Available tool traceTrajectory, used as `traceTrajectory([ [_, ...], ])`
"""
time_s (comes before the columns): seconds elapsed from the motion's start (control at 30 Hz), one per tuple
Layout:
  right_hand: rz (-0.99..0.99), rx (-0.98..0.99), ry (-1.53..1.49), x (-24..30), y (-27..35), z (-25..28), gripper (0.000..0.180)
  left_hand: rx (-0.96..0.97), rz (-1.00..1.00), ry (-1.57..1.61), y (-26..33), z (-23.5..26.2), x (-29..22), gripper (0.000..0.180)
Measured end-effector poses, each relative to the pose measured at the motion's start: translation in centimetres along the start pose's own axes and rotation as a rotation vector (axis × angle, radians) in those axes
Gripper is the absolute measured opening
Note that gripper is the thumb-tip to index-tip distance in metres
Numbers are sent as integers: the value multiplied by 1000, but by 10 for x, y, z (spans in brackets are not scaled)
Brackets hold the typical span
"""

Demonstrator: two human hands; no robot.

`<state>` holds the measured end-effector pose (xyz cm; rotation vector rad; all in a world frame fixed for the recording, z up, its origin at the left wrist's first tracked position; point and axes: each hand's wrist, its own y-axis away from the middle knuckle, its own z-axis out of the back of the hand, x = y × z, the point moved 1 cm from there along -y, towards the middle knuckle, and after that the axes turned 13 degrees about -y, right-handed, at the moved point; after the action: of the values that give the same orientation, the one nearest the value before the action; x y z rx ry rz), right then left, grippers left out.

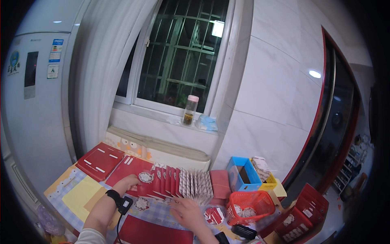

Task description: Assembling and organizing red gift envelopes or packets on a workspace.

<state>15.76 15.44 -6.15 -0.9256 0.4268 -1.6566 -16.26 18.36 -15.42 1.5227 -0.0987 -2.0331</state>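
Observation:
My left hand (131, 183) rests at the left edge of a red paper card with a white round lacy decoration (146, 176), its fingers closed on that edge. My right hand (185, 210) is held just in front of a row of standing cards, fingers loosely bent and apart, with nothing visible in them. Several red cards (167, 179) lean in that row, followed on the right by white-and-red patterned folded cards (195, 184). Between my hands lies a second white lacy piece (141, 203) on the tablecloth. A flat red sheet (154, 232) lies nearest to me.
Red folders (100, 162) and yellow paper (81, 193) lie on the left. To the right are a red stack (220, 185), a blue box (243, 175), a red basket (266, 203) with white pieces, a dish of red-and-white scraps (214, 215), and a black object (244, 232). A cable runs from my left wrist.

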Motion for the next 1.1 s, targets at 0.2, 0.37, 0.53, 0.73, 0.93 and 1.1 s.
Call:
traceTrajectory([
  [0.2, 165, 148, 219, -30, -30, -90, 18, 72, -47, 105, -4, -11, 7, 29],
  [0.37, 123, 332, 416, -56, -46, -122, 14, 19, -27, 22, 7, -18, -6, 31],
  [0.53, 66, 409, 526, -59, -55, -122, 16, 10, -34, 16, 6, -4, 1, 28],
  [0.73, 34, 319, 536, -70, -52, -115, 16, -9, 18, 0, 12, 8, 0, 28],
  [0.93, 41, 342, 551, -66, -45, -116, 15, -19, -109, -44, -22, -27, 1, 41],
  [1.1, 33, 353, 485, -66, -38, -118, 16, -225, -318, -440, -37, -44, -7, 36],
])
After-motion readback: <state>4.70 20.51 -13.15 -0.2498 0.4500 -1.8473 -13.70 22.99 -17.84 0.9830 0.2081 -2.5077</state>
